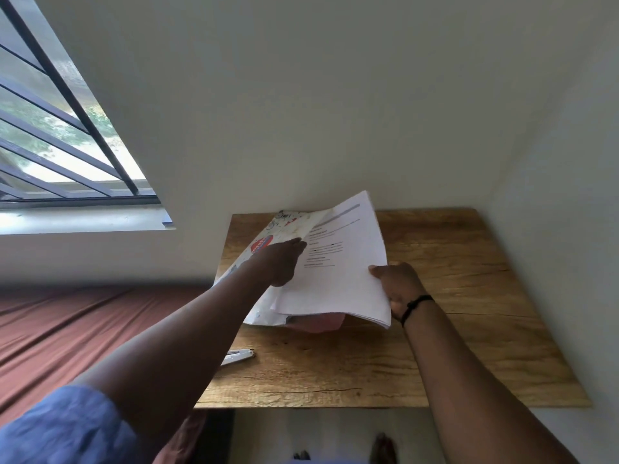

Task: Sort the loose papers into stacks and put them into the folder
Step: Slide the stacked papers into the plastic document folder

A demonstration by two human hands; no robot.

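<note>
A home bedroom: bed [67,329] beside wooden desk [452,329], barred window [67,128].

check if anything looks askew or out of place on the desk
The paper stack sits skewed, its sheets fanned at the near corner, with a pink sheet poking out beneath. A stapler overhangs the table's left edge.

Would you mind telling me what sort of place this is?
Probably a bedroom at home: a small wooden desk stands against a plain wall, a bed with a rust-brown sheet lies beside it, and a barred window is above.
</note>
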